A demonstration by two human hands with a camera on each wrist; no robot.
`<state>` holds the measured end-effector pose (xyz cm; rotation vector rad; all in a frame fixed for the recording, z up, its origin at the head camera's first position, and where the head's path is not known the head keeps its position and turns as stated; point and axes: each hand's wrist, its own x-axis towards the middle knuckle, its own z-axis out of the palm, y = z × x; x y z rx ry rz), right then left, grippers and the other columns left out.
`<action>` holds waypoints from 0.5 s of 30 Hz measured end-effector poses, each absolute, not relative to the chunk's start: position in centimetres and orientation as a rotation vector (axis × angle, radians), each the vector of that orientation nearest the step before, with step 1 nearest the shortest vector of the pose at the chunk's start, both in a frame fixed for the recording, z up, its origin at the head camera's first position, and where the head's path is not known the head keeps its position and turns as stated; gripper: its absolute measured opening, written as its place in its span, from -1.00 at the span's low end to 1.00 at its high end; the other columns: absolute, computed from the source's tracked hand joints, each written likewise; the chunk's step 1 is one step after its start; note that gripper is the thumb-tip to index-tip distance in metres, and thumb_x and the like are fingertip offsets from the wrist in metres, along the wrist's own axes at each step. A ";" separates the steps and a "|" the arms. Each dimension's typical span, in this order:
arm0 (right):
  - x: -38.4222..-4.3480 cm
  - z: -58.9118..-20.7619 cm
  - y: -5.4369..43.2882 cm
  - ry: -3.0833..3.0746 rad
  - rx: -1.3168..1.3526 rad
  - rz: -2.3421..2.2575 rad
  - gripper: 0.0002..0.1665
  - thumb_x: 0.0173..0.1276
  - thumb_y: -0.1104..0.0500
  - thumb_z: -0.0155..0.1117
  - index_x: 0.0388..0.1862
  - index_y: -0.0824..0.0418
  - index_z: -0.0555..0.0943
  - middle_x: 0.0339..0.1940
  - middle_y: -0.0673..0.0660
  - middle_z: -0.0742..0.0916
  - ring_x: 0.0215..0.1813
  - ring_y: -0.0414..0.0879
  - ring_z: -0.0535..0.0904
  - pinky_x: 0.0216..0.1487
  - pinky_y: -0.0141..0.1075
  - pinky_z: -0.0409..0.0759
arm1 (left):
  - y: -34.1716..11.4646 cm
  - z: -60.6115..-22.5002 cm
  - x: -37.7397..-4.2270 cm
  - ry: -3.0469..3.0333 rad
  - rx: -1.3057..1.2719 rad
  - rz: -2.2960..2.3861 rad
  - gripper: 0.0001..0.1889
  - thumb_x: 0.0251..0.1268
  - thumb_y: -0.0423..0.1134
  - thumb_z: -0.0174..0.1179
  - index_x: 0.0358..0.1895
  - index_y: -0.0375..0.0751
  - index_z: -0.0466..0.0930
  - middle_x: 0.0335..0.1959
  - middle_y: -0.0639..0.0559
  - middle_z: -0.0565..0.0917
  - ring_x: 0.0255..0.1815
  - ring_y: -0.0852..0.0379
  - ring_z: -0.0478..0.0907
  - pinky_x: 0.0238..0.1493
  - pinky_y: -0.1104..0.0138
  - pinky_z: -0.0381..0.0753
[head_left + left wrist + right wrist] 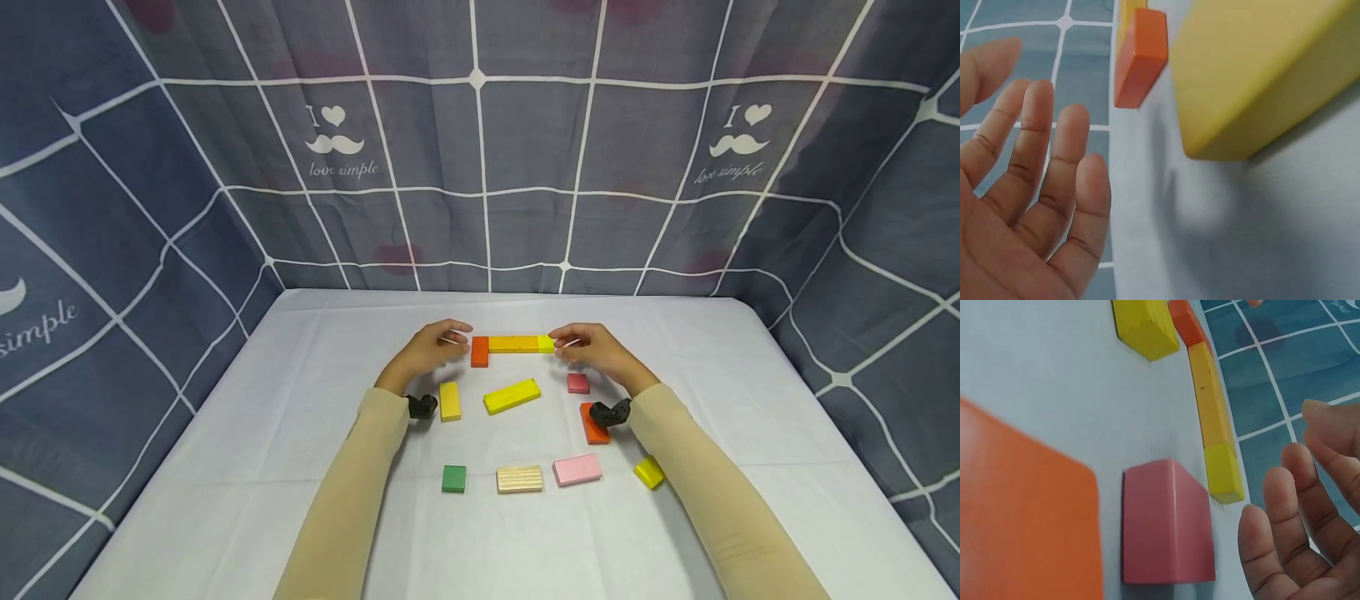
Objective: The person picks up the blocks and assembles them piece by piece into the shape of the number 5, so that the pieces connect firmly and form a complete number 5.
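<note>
A row of blocks lies at the table's far side: an orange block (480, 352) on the left, a long amber block (513, 344) beside it, and a small bright yellow block (545, 343) at the right end. My left hand (432, 348) is just left of the orange block, and in the left wrist view its fingers (1038, 119) are spread and relaxed with nothing in them. At the row's other end, my right hand (594, 347) is close to the bright yellow block. Its relaxed fingers (1282, 494) hold nothing in the right wrist view.
Nearer me lie a yellow block (450, 402), a long yellow block (512, 396), a small red-pink block (577, 383) and an orange block (594, 425). A green block (453, 479), a ridged wooden block (519, 479), a pink block (577, 470) and a yellow block (649, 472) lie closest.
</note>
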<state>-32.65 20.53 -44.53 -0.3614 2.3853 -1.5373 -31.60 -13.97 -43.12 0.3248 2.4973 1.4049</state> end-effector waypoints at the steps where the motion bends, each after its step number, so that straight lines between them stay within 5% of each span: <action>1: -32.5 -44.4 20.4 2.382 -0.367 -1.540 -0.47 0.54 0.30 0.39 0.42 0.44 0.58 0.11 0.26 0.73 0.02 0.11 0.63 -0.03 -0.28 0.69 | -14.0 -43.1 -31.4 2.497 0.327 1.409 -0.54 0.60 -0.27 0.26 0.46 -0.24 0.54 0.28 -0.22 0.66 0.21 -0.17 0.60 0.14 0.05 0.67; 15: -31.1 -44.2 19.8 2.360 -0.453 -1.588 -0.49 0.50 0.34 0.41 0.36 0.51 0.58 0.14 0.44 0.70 -0.06 -0.10 0.63 -0.06 -0.40 0.67 | -13.8 -42.1 -29.0 2.539 0.485 1.455 -0.56 0.61 -0.33 0.25 0.44 -0.35 0.54 0.29 -0.31 0.65 0.29 -0.27 0.57 0.38 -0.08 0.53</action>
